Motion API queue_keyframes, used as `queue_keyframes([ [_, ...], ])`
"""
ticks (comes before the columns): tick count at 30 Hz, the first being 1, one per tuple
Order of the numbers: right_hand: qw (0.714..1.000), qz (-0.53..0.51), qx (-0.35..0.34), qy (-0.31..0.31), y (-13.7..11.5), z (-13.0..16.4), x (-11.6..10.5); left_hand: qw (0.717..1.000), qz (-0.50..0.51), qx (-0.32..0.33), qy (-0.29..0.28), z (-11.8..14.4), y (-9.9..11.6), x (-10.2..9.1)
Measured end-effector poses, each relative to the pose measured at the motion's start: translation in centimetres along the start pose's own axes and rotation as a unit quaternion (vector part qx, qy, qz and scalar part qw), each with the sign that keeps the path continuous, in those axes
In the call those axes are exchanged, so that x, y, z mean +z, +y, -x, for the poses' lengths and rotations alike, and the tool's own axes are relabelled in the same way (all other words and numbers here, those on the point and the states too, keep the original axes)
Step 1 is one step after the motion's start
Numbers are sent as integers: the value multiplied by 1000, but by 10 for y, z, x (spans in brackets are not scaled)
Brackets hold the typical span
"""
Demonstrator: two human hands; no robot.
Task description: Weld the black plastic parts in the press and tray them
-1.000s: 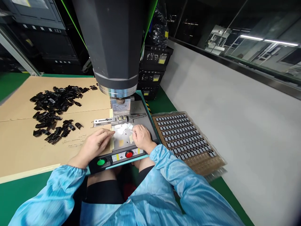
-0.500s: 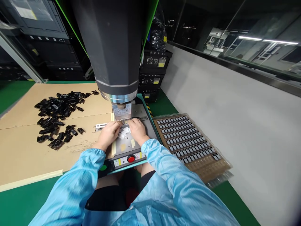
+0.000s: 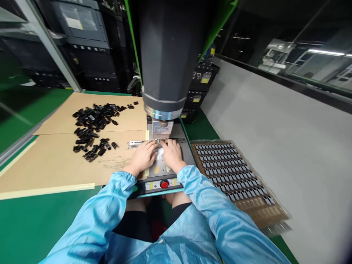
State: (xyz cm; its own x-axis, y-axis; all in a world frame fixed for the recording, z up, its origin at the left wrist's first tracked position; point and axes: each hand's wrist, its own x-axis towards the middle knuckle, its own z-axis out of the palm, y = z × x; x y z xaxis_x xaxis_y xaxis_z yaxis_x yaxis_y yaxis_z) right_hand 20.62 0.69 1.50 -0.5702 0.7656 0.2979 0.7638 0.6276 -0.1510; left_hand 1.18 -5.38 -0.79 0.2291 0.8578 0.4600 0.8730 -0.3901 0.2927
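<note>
My left hand (image 3: 143, 157) and my right hand (image 3: 172, 154) lie side by side on the grey base plate (image 3: 186, 154) of a press machine, fingertips at the small fixture (image 3: 161, 140) under the dark cylindrical head (image 3: 168, 55). Between the hands shows a small heap of white pieces (image 3: 160, 153). The fingers of both hands are curled down at the fixture; what they pinch is hidden. Both arms wear light blue sleeves.
A pile of small black parts (image 3: 92, 126) lies on cardboard (image 3: 55, 161) to the left. A tray (image 3: 275, 211) with rows of small dark parts sits to the right, beside a grey wall. A red button (image 3: 164, 183) is on the machine's front panel.
Both hands have moved from the middle of the base plate forward to the fixture under the head. The view has shifted, so the machine now sits further right.
</note>
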Motion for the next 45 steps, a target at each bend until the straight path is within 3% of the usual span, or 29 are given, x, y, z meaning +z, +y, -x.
queue_keyframes([
  [2, 1000, -2, 5, 5, -1, 1, 0, 1000, -10, -26, 3, 21, -11, -20],
  [5, 999, -29, -20, 31, -17, 1, 3, 988, -64, -132, 42, 65, -47, -57],
  [9, 988, -97, -122, 19, -71, -19, 12, 949, -147, -262, 98, 111, -101, -93],
  [12, 983, -100, -153, -20, -122, -53, 28, 947, -144, -265, 110, 117, -122, -96],
  [16, 985, -50, -157, -55, -175, -98, 52, 960, -117, -232, 103, 106, -128, -87],
  [19, 983, -27, -161, -81, -195, -118, 63, 964, -115, -223, 94, 101, -131, -84],
  [22, 985, -42, -150, -78, -196, -121, 63, 966, -115, -212, 92, 97, -135, -85],
  [27, 981, -149, -125, -9, -163, -77, 31, 973, -100, -189, 88, 84, -126, -78],
  [33, 979, -193, -29, 61, -62, 22, -10, 983, -63, -166, 39, 72, -101, -64],
  [36, 978, -171, 53, 108, -6, 61, -11, 982, -56, -179, 27, 75, -92, -63],
  [39, 981, -120, 98, 113, 31, 86, -6, 985, -60, -160, 2, 83, -86, -63],
  [45, 987, -90, 95, 98, 54, 109, -6, 987, -91, -136, 7, 105, -83, -58],
])
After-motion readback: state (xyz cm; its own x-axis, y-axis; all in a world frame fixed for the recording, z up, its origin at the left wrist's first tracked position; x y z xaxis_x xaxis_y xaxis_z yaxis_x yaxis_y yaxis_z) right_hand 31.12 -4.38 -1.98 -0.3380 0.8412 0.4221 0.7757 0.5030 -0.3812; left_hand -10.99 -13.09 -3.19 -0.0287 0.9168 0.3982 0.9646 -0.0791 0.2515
